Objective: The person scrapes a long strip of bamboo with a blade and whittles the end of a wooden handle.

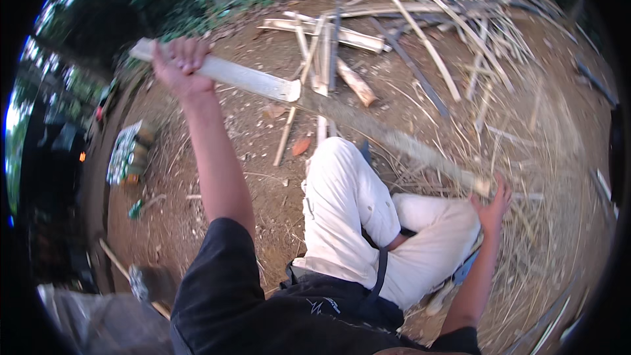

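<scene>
The left hand (183, 69) had its grip closed around a pale slat (246, 81) near its outer end, above the dirt ground (259, 128). From the slat's inner end a brownish length (394, 139) ran on, slanting past the raised knee (342, 164) to the right hand (491, 212), fingers part-curled at its cut end; how firmly they held could not be told. Loose strips (421, 41) lay toward the ground's far edge, rightward.

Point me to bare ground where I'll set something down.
Lightly littered soil lies open between the left forearm and the pale trouser leg; another patch lies between that forearm and the greenish-white stack. Crowded: the strip pile ahead and shavings at right.
</scene>
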{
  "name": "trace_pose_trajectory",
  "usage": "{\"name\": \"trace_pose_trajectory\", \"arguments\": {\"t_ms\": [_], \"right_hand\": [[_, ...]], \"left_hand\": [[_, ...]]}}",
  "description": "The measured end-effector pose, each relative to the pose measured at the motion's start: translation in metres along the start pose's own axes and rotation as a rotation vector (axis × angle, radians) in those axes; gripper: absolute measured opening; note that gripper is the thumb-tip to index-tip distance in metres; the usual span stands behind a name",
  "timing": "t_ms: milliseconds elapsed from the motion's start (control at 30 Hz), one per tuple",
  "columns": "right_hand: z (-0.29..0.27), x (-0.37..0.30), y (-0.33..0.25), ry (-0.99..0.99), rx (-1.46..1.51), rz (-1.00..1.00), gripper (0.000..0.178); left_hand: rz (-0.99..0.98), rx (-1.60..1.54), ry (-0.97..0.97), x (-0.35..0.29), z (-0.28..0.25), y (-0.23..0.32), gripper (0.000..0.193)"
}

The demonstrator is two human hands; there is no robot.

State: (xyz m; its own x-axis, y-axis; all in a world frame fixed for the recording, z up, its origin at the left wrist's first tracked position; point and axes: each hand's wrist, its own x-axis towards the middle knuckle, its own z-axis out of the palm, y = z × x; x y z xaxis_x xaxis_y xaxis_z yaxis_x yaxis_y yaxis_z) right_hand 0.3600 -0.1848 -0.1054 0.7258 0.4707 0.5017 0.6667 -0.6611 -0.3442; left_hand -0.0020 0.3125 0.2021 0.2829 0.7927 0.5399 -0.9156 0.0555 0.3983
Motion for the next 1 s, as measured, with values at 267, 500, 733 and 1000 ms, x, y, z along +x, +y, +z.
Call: {"name": "trace_pose_trajectory", "arguments": {"t_ms": [267, 500, 733, 1000], "right_hand": [[-0.024, -0.199, 0.110, -0.244, -0.295, 0.921, 0.064], [-0.015, -0.379, 0.049, -0.481, -0.301, 1.115, 0.064], [0.014, -0.358, 0.069, -0.476, -0.371, 1.053, 0.069], [-0.009, -0.293, 0.073, -0.222, -0.073, 1.308, 0.051]], "left_hand": [[0.195, 0.123, -0.004, -0.061, 0.063, -0.085, 0.046], [0.231, 0.421, 0.284, -0.162, 0.122, -0.176, 0.046], [0.328, 0.286, 0.136, -0.164, 0.120, -0.188, 0.060], [0.276, 0.330, 0.155, -0.155, 0.149, -0.195, 0.060]]}}
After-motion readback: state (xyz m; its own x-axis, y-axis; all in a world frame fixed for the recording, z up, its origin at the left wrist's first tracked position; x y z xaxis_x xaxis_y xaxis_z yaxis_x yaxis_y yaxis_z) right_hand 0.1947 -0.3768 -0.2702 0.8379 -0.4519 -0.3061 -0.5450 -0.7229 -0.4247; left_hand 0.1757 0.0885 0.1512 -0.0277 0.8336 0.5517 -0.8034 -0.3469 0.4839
